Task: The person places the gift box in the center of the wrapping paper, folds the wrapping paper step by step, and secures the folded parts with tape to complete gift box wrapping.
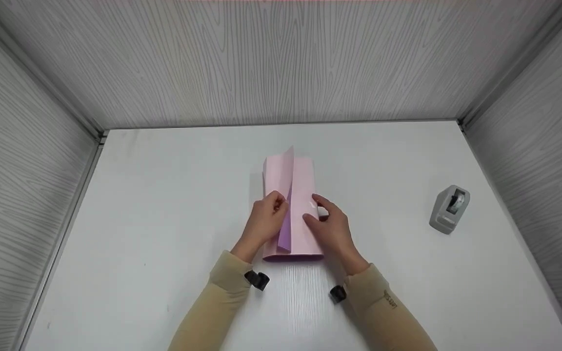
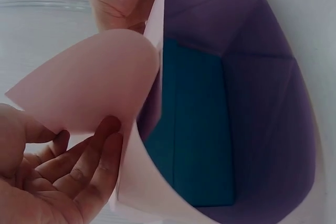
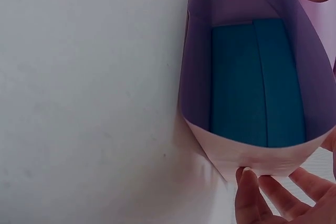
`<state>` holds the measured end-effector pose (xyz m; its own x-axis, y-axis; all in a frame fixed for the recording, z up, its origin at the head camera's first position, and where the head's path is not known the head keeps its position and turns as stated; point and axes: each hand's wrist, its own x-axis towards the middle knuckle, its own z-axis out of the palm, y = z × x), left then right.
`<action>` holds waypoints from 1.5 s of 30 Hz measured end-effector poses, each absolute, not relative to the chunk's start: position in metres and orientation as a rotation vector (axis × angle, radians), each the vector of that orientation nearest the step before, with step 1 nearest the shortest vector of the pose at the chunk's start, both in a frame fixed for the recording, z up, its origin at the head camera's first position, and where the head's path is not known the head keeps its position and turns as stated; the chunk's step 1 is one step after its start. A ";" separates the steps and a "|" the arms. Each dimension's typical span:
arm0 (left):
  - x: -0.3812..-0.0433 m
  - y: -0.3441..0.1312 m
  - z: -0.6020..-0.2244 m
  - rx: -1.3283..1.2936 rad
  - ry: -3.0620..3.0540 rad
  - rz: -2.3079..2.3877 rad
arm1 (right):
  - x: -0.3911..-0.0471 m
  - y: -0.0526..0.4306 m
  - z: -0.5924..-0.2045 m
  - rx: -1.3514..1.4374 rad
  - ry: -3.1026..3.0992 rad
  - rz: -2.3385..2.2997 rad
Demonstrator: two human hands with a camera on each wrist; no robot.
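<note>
A sheet of wrapping paper [image 1: 303,180], pink outside and purple inside, is wrapped as a sleeve around a teal box [image 3: 239,82]. The box lies inside the open near end, its end face showing in both wrist views. My left hand [image 1: 267,217] pinches the raised loose flap [image 2: 100,80] of the paper along the middle of the top. On the right side of the sleeve, my right hand [image 1: 332,229] holds the paper, thumb on the top face and fingertips [image 3: 247,179] against the pink outside.
A grey tape dispenser [image 1: 449,209] with a roll of tape stands to the right on the white table [image 1: 164,209]. Wood-grain panels [image 1: 281,63] enclose the back and both sides. Black wrist devices [image 1: 257,280] sit at both beige sleeve cuffs.
</note>
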<state>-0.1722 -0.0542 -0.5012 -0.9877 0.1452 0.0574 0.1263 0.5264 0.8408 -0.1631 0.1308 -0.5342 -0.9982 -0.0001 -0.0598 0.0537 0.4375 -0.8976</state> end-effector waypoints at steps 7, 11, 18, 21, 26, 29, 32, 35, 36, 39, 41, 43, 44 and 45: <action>-0.171 -0.051 -0.499 0.266 2.743 1.353 | -0.166 0.132 -0.533 0.042 2.648 -1.578; -0.169 -0.050 -0.499 0.274 2.726 1.352 | -0.167 0.135 -0.531 0.069 2.621 -1.574; -0.167 -0.052 -0.501 0.314 2.735 1.381 | -0.166 0.136 -0.528 0.043 2.598 -1.575; -0.166 -0.054 -0.505 0.304 2.814 1.422 | -0.167 0.136 -0.530 0.038 2.615 -1.546; -0.166 -0.060 -0.513 0.175 3.008 1.378 | -0.167 0.135 -0.529 0.054 2.624 -1.508; -0.168 -0.064 -0.518 0.104 2.985 1.273 | -0.167 0.136 -0.529 0.062 2.623 -1.501; -0.169 -0.069 -0.521 0.079 2.855 1.186 | -0.167 0.136 -0.529 0.058 2.624 -1.495; -0.170 -0.072 -0.523 0.094 2.740 1.141 | -0.167 0.138 -0.530 0.049 2.588 -1.529; -0.171 -0.073 -0.523 0.109 2.719 1.135 | -0.168 0.139 -0.530 0.043 2.572 -1.549; -0.172 -0.076 -0.523 0.144 2.680 1.132 | -0.169 0.141 -0.530 0.036 2.517 -1.615; -0.172 -0.079 -0.523 0.162 2.662 1.138 | -0.170 0.143 -0.530 0.035 2.498 -1.641; -0.173 -0.080 -0.523 0.177 2.653 1.138 | -0.170 0.143 -0.529 0.034 2.499 -1.642; -0.173 -0.081 -0.523 0.187 2.651 1.142 | -0.170 0.144 -0.529 0.035 2.500 -1.644; -0.174 -0.081 -0.523 0.194 2.651 1.144 | -0.171 0.144 -0.529 0.037 2.501 -1.646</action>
<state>-0.1736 -0.0813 -0.5234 -0.9605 0.2182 -0.1725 0.0241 0.6831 0.7300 -0.1706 0.1436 -0.5290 -0.9889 -0.0601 -0.1358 0.1009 0.3987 -0.9115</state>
